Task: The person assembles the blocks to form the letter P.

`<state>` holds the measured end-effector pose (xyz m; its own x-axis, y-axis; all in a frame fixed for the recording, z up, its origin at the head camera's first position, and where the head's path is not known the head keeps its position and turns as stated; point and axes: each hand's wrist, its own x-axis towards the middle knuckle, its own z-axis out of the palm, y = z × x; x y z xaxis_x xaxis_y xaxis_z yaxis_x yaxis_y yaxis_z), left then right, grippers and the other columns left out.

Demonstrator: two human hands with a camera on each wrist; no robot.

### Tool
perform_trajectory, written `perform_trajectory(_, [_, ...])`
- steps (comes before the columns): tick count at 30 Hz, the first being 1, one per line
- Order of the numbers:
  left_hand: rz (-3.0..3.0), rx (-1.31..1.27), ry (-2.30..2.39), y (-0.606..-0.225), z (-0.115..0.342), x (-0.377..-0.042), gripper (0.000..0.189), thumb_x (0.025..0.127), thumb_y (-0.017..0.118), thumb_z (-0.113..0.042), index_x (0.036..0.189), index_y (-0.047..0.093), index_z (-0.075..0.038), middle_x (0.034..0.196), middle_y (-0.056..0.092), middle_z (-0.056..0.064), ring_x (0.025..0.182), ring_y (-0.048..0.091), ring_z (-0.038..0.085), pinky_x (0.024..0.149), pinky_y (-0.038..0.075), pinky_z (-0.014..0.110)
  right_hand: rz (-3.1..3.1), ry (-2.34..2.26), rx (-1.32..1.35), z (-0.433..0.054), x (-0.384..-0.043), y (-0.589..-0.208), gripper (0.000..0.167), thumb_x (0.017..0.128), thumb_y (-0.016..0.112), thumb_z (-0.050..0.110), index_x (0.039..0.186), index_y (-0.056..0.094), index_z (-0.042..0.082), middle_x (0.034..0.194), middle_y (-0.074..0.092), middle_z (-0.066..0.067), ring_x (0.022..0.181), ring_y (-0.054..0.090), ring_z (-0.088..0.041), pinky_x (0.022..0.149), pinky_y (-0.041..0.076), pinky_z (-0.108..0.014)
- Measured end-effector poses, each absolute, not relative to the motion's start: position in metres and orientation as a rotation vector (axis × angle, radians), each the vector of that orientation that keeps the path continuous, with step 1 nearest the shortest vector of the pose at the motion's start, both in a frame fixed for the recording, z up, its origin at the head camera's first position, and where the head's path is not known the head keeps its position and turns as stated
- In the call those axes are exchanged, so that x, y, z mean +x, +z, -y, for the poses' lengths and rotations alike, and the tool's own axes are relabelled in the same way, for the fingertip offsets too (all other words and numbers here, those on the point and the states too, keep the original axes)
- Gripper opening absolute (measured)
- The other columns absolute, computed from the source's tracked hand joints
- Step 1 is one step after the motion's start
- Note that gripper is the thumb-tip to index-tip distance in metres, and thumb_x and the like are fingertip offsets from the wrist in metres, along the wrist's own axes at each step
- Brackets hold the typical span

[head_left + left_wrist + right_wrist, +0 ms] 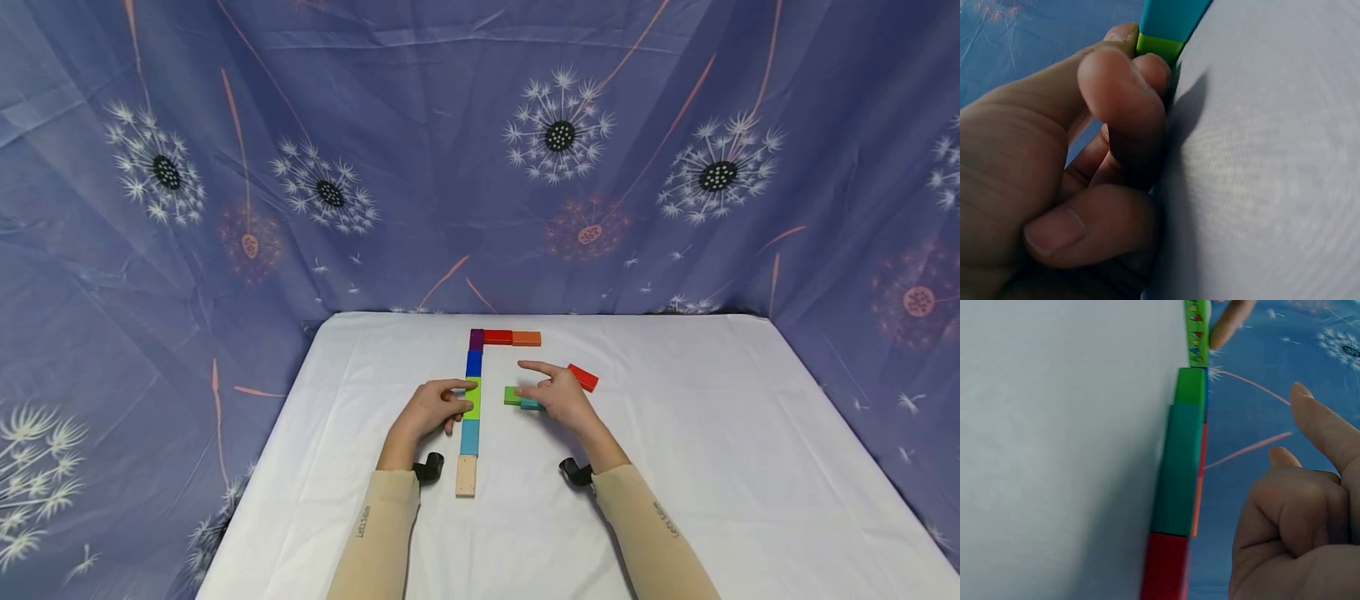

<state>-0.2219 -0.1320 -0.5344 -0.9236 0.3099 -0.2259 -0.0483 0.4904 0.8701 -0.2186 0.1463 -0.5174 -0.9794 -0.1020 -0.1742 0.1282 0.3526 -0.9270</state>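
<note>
A column of blocks runs up the table: plain wood [466, 476], light blue [469, 437], lime green [473, 410], blue [474, 363] and purple [476, 339]. My left hand [427, 410] is at the lime section's left side, thumb and index fingertips over it; the left wrist view shows its other fingers curled, holding nothing. My right hand [564, 402] hovers by a green block [511, 395] and a teal block [1179, 469], index finger extended and thumb apart. It holds nothing and partly hides the teal block. A red block [582, 377] lies angled beside it.
From the purple block, another red block [497, 337] and an orange block [527, 338] extend rightward along the far side. A white cloth covers the table [712, 450]. Behind it hangs a blue dandelion-patterned curtain [450, 167]. Dark wrist cameras [431, 468] sit at both cuffs.
</note>
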Motion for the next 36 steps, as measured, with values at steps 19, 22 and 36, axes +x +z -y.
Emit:
perform_trajectory(19, [-2.402,0.249,1.412,-0.535,0.132,-0.222,0.041,0.099,0.077,-0.025,0.139,0.071,-0.025,0.068,0.067,0.003,0.045,0.059,0.015,0.079,0.055,0.031,-2.494,-1.487,0.134,-0.133,-0.212,-0.532,0.045,0.086,0.087,0.018,0.13,0.078,0.019,0.115,0.068,-0.015,0.062,0.038,-0.017,0.051,0.032,-0.027])
perform_trajectory(22, [-2.413,0.255,1.401,-0.535,0.131,-0.222,0.041,0.099,0.077,-0.025,0.14,0.071,-0.024,0.068,0.067,0.003,0.045,0.059,0.015,0.079,0.054,0.03,-2.509,-1.465,0.147,-0.132,-0.211,-0.533,0.043,0.086,0.087,0.018,0.128,0.078,0.019,0.133,0.068,-0.02,0.081,0.052,-0.021,0.06,0.041,-0.027])
perform_trajectory(36, [-2.415,0.251,1.404,-0.535,0.131,-0.221,0.041,0.099,0.077,-0.024,0.14,0.071,-0.025,0.068,0.066,0.003,0.045,0.059,0.015,0.078,0.054,0.03,-2.606,-1.382,0.182,-0.126,-0.209,-0.535,0.037,0.088,0.082,0.015,0.125,0.078,0.017,0.142,0.066,-0.018,0.122,0.059,-0.034,0.107,0.049,-0.057])
